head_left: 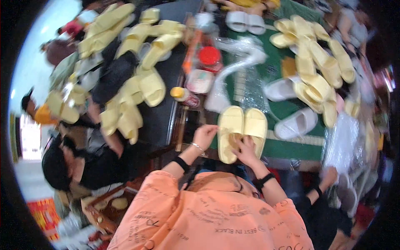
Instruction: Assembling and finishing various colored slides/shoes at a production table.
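In front of me a pair of pale yellow slippers lies side by side on the green table, the left slipper and the right slipper, toes pointing away. My left hand is at the outer edge of the left slipper, thumb and fingers pinched together; anything between the fingertips is too small to make out. Over the heel part of the pair, my right hand bends its fingers onto the left slipper near its foot opening. Part of the right slipper is hidden beneath that hand.
Clear plastic bags lie beyond the pair. Grey-white slippers sit to the right, near a heap of yellow slippers. A red-lidded jar and a yellow-capped bottle stand left. More slippers cover a dark table; other people sit around.
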The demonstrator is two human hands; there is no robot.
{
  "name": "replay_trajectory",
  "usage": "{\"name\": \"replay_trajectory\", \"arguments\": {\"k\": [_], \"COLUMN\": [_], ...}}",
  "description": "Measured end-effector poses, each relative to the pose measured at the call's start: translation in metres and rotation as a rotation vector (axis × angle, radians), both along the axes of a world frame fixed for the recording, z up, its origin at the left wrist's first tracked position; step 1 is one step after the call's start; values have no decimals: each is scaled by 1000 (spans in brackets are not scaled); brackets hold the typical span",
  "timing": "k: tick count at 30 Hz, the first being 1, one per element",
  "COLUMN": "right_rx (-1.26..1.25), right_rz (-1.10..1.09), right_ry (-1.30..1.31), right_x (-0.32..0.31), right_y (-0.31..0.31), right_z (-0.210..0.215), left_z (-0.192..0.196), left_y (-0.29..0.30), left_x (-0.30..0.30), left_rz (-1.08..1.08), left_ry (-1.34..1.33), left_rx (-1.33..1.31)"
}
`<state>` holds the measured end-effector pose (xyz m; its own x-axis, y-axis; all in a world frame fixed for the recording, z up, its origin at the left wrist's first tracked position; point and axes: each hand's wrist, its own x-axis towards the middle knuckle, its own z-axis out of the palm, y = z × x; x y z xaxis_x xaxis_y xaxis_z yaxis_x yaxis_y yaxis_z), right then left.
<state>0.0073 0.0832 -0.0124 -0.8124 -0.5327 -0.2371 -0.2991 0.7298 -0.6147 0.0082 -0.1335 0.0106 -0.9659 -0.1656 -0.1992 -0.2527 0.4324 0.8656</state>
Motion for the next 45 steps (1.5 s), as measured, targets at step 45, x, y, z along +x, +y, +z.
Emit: {"name": "replay_trajectory", "arguments": {"k": [45], "right_rx": [-423], "right_rz": [11], "right_ry": [263], "right_x": [-39], "right_y": [-31], "right_z": [168], "left_z": [145], "left_y": [-130], "left_x": [129], "left_rz": [732], "left_ry": [428], "left_rx": [-556]}}
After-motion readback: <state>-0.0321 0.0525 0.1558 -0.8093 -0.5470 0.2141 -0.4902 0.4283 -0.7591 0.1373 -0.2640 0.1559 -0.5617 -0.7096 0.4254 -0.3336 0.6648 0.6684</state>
